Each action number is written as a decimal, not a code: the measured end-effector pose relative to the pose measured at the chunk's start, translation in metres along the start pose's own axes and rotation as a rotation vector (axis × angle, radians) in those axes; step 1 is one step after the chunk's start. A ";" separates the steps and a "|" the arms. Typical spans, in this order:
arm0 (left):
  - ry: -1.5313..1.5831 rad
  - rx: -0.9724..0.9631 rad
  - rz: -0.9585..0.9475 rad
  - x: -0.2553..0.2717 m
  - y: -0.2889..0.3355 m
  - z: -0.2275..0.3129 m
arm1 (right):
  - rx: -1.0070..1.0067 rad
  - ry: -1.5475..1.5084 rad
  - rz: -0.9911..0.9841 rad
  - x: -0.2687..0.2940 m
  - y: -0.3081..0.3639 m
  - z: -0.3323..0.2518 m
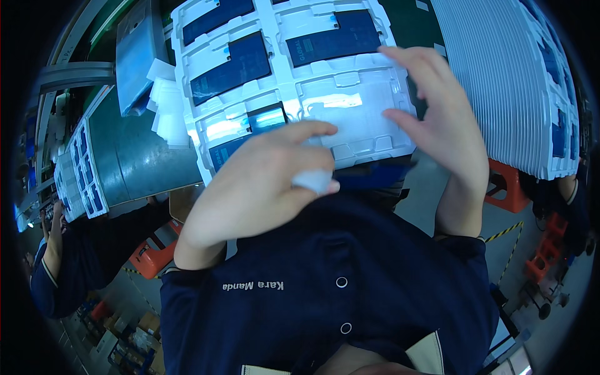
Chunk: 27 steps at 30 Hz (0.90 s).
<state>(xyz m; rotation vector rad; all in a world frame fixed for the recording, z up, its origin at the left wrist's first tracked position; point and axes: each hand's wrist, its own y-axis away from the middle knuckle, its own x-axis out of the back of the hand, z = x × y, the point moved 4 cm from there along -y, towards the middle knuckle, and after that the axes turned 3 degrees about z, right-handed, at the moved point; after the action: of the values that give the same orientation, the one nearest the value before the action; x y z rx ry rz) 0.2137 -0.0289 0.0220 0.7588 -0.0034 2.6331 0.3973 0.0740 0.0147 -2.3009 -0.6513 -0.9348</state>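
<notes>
A white moulded plastic tray lies in front of me, with flat dark L-shaped battery packs in several compartments. The near right compartment holds no pack. My left hand hangs over the tray's near edge, its index finger pointing right and its thumb and other fingers closed round a small white pad. It partly covers the near left battery pack. My right hand is open at the tray's right edge, thumb and fingers apart. A blurred dark flat object shows below the near edge; its kind is unclear.
A tall stack of white trays stands at the right. To the left are loose white sheets, a clear blue plastic bag and a green work surface. Other people work further left and right, near orange stools.
</notes>
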 end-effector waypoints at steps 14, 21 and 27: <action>-0.161 0.000 0.115 0.000 -0.030 -0.016 | 0.334 -0.455 0.693 0.124 0.112 -0.032; -0.324 -0.086 0.180 -0.006 -0.031 -0.006 | -0.258 -0.323 1.344 0.172 0.149 0.021; -0.478 0.002 0.275 -0.014 -0.022 0.011 | -0.479 -0.600 1.248 0.166 0.142 0.050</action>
<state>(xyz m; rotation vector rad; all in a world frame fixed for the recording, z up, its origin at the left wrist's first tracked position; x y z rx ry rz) 0.2383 -0.0147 0.0217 1.4600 -0.2538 2.6250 0.6135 0.0413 0.0629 -2.6787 0.8814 0.2401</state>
